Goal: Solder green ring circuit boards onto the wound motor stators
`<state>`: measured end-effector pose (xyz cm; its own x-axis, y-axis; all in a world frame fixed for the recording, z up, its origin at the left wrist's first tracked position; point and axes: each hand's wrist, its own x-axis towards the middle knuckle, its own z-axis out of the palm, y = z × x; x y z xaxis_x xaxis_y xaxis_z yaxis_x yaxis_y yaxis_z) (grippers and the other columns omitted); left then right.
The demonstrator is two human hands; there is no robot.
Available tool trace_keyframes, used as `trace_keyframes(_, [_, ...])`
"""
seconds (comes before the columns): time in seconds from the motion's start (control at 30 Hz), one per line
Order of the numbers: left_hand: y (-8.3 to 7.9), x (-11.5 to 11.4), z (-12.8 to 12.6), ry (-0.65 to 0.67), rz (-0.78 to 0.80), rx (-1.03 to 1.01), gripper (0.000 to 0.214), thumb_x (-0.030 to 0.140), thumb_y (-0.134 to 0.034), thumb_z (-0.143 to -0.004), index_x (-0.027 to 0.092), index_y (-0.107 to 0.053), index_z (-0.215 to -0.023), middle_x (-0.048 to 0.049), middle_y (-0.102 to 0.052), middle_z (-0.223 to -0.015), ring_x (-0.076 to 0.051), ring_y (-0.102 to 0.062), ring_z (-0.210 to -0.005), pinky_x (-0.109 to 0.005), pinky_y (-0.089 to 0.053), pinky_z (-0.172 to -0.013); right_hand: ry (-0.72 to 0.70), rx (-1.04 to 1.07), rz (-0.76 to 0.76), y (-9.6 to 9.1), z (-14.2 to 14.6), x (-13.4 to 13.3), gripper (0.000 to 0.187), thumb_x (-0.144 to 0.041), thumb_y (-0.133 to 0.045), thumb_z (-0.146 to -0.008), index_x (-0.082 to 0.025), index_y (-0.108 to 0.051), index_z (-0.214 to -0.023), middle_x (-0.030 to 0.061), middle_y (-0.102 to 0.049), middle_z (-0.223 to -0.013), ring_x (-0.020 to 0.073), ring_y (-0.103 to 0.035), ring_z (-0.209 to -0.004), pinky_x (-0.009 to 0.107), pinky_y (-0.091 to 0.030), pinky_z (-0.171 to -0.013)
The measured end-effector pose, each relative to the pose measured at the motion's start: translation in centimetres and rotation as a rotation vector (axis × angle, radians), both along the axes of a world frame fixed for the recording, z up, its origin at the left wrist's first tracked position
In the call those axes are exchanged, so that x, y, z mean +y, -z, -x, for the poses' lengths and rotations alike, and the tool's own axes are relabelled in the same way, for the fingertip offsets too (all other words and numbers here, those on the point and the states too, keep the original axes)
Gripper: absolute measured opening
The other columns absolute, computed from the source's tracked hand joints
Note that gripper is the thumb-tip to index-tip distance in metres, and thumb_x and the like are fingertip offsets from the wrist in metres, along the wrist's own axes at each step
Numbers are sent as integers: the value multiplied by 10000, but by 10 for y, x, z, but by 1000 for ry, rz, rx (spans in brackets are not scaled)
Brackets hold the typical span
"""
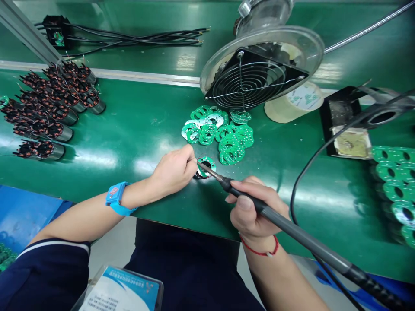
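My right hand (256, 207) grips a soldering iron (301, 233) by its dark handle. The iron's tip touches or hovers just over a ring-shaped green circuit board (211, 163), on top of a small round wound part whose lower side is mostly hidden. Beside that board, my left hand (173, 170) is closed, thumb and forefinger pinched at its left edge. What those fingers hold, if anything, is hidden. Right behind lies a loose pile of ring-shaped green boards (231, 147).
Wound motor cores (55, 108) stand grouped at left. A fume extractor fan (249, 82) overhangs the back, near a tape roll (293, 103). The iron stand (345, 125) with its sponge is at right, by rows of green boards (395, 172). The iron's cable (304, 168) loops across the right side.
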<state>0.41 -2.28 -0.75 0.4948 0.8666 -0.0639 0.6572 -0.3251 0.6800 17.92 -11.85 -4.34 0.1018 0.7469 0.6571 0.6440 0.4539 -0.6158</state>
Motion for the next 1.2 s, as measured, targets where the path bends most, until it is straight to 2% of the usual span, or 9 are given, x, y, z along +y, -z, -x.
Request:
trace_keyframes(0.13, [1, -2, -3, -6, -88, 95, 149, 145, -405, -813, 201, -370, -679, 36, -424, -610, -116, -368, -556, -273, -260, -551, -28, 122, -80, -2, 6, 5, 293, -261, -546, -931, -242, -578, -1221, 8, -702, -753, 163, -661, -582, 332, -542, -564])
trace_keyframes(0.23, [1, -3, -5, -11, -124, 127, 141, 139, -414, -804, 197, -393, -678, 28, -443, -621, -119, -361, -556, -276, -252, -544, 21, 98, 77, -3, 11, 12, 417, -202, -503, -949, -263, -464, -1360, 54, -730, -1026, 201, -711, -909, 407, -585, -807])
trace_keyframes(0.37, [-1, 1, -3, -13, 1, 27, 163, 132, -405, -805, 202, -365, -664, 39, -421, -596, -117, -373, -553, -271, -283, -553, -19, -4, 322, -2, 12, 21, 474, -279, -564, -919, -257, -430, -1373, 99, -615, -1296, 255, -585, -1214, 494, -503, -1011])
trace_keyframes(0.43, [-1, 4, 1, 3, 96, -75, 119, 137, -401, -817, 201, -396, -717, 31, -468, -648, -124, -437, -600, -268, -350, -585, -72, 36, 398, -1, 12, 24, 497, -295, -583, -910, -256, -414, -1376, 103, -605, -1303, 249, -595, -1201, 487, -498, -1020])
trace_keyframes(0.5, [0, 5, 6, 61, 134, -168, 64, 158, -440, -822, 192, -458, -874, -15, -564, -842, -153, -538, -774, -297, -449, -710, -81, 90, 426, 1, 11, 24, 503, -287, -590, -908, -261, -403, -1374, 99, -612, -1287, 234, -608, -1182, 467, -503, -1015])
trace_keyframes(0.63, [9, -2, 6, 229, 56, -115, 507, 260, -671, -742, 150, -427, -1172, -146, -531, -1191, -290, -506, -1138, -469, -434, -977, -33, 126, 417, 4, 12, 21, 493, -306, -616, -893, -266, -420, -1344, 84, -646, -1210, 224, -637, -1118, 428, -527, -960])
trace_keyframes(0.8, [23, -11, -3, 182, -55, -86, 496, 225, -643, -790, 151, -410, -1222, -153, -541, -1192, -305, -514, -1132, -516, -429, -985, 97, -122, 323, -2, 19, 20, 321, -311, -567, -932, -242, -522, -1242, 55, -704, -1016, 232, -667, -917, 415, -515, -849])
trace_keyframes(0.97, [21, -14, 1, 225, -134, -125, 346, 267, -507, -891, 177, -453, -1221, -152, -568, -1219, -290, -530, -1160, -502, -427, -1018, 144, -376, 207, -14, 28, 16, 241, -226, -423, -986, -182, -569, -1172, 45, -684, -819, 205, -628, -747, 358, -481, -713])
trace_keyframes(1.2, [37, 5, 9, 219, -247, -27, 560, 399, -490, -891, 162, -378, -1386, -164, -575, -1336, -326, -575, -1199, -496, -496, -979, 151, -381, 321, -13, 26, 20, 277, -296, -363, -1012, -192, -561, -1175, 36, -678, -815, 188, -614, -758, 337, -415, -701])
